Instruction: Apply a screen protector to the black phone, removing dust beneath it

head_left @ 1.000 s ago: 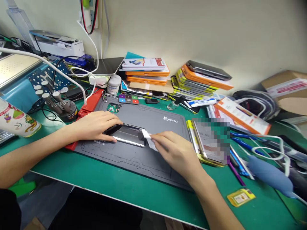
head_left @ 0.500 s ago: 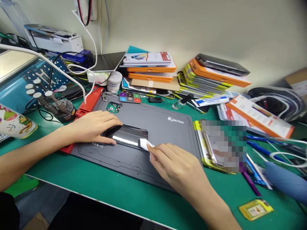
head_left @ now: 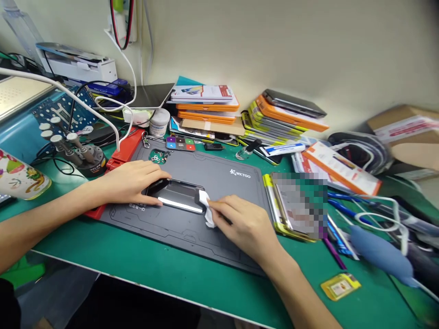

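A dark phone [head_left: 181, 191] lies flat on the grey work mat [head_left: 236, 201], with a bright light reflection along its near side. My left hand [head_left: 135, 182] holds its left end, the thumb on the near side and the fingers at the far edge. Between the thumb and fingers of my right hand [head_left: 245, 221] is a crumpled white wipe [head_left: 206, 211]. The wipe touches the phone's right end, where a small dark patch shows beside it; I cannot make out what that patch is.
Stacked orange-edged boxes [head_left: 207, 107] stand against the wall. To the right of the mat are yellow-edged packs [head_left: 272, 205], cables and a blue tool handle [head_left: 380, 253]. A screwdriver stand [head_left: 91, 164] and a patterned cup [head_left: 24, 176] are at the left.
My right hand and the wipe have moved slightly along the phone's right end, and more of the wipe hangs down. My left hand keeps its hold. The view has shifted right.
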`<state>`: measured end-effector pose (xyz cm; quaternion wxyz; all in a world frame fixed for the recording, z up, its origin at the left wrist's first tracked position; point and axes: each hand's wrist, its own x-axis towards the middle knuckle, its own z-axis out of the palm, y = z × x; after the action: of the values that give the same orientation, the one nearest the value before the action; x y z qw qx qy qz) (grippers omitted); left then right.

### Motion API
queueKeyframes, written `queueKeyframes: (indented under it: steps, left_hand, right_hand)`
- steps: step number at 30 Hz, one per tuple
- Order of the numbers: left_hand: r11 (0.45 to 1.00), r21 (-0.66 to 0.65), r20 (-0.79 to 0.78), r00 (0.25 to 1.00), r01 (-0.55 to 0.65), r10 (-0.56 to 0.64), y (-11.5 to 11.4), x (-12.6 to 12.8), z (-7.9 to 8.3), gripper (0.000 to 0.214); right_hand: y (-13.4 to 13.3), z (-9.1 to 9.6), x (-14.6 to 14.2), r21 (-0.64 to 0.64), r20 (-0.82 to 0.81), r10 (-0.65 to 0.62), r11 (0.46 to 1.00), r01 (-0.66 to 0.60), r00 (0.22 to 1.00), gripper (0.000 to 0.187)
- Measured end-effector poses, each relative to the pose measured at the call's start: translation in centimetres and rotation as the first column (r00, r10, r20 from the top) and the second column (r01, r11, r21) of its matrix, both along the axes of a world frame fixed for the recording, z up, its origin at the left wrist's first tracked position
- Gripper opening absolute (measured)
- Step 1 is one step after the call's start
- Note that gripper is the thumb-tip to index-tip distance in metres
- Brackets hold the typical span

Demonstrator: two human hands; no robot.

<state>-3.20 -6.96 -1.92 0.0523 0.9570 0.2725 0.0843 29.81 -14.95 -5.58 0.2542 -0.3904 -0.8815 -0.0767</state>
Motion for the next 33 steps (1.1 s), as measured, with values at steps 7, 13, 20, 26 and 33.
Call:
queueKeyframes:
  steps: [7, 13, 20, 26, 33]
  left_hand:
    - [0.999, 0.035, 0.030, 0.999, 0.039, -0.040, 0.2, -0.2, -1.0, 0.060]
    - [0.992, 0.095, 0.045, 0.995, 0.080, -0.085, 0.0, -0.3, -1.7, 0.056]
    - [0.985, 0.134, 0.074, 0.990, 0.106, -0.116, -0.2, -0.2, -2.0, 0.054]
    - [0.991, 0.093, 0.040, 0.994, 0.093, -0.098, -0.2, 0.0, -2.2, 0.056]
    - [0.989, 0.118, 0.095, 0.990, 0.091, -0.102, -0.1, -0.1, -2.5, 0.049]
  right_hand:
    - [1.3, -0.6, 2.4, -0.001, -0.085, -0.308, 0.951, 0.309, 0.948, 0.024]
    - [1.7, -0.1, 2.4, 0.091, 0.067, -0.335, 0.940, 0.329, 0.940, 0.032]
    - [-0.7, 1.7, -0.4, 0.006, 0.125, 0.126, 0.992, -0.128, 0.984, 0.042]
    - [-1.5, 0.3, -0.7, 0.055, 0.200, 0.135, 0.987, -0.149, 0.970, 0.038]
    - [-1.6, 0.1, -1.1, 0.171, 0.288, 0.160, 0.962, -0.215, 0.944, 0.038]
